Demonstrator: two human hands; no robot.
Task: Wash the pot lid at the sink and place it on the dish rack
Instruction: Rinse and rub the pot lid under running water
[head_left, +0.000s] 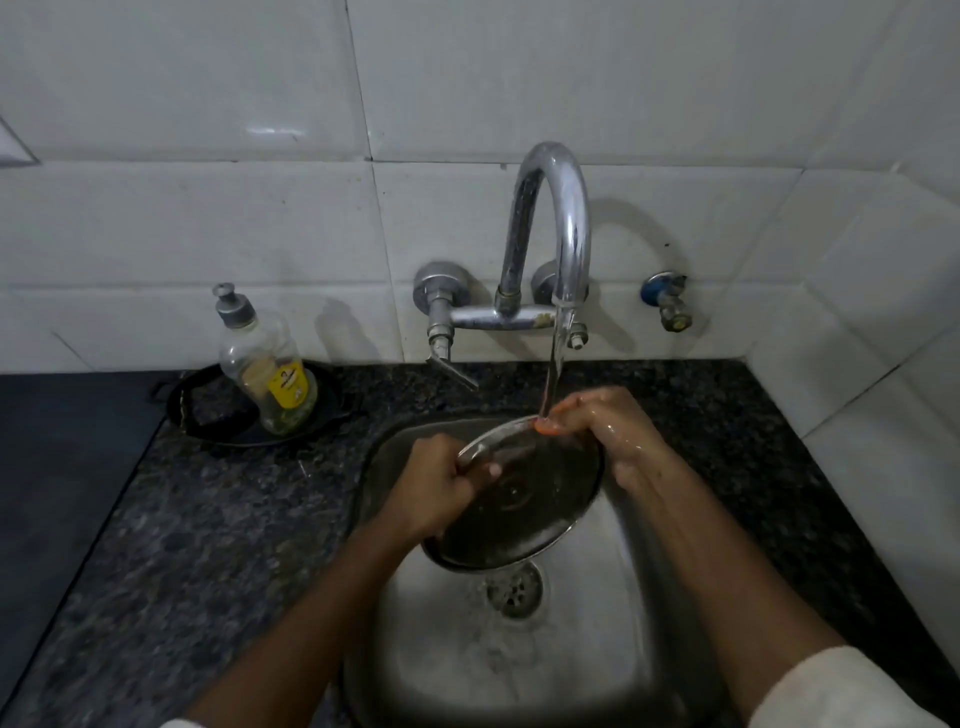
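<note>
A round steel pot lid (524, 514) is held tilted over the steel sink (613, 634), its far edge raised under the running water. My left hand (441, 488) grips the lid's left rim, thumb over the edge. My right hand (608, 431), wet, holds the far right rim, fingertips right where the stream lands. Water runs from the curved chrome tap (561, 228) onto the lid's upper edge. No dish rack is in view.
A dish-soap bottle (265, 364) stands in a black tray (322, 410) with a dark scrubber on the speckled granite counter (208, 519) at the left. The sink drain (514, 590) lies below the lid. White tiled walls close in behind and at the right.
</note>
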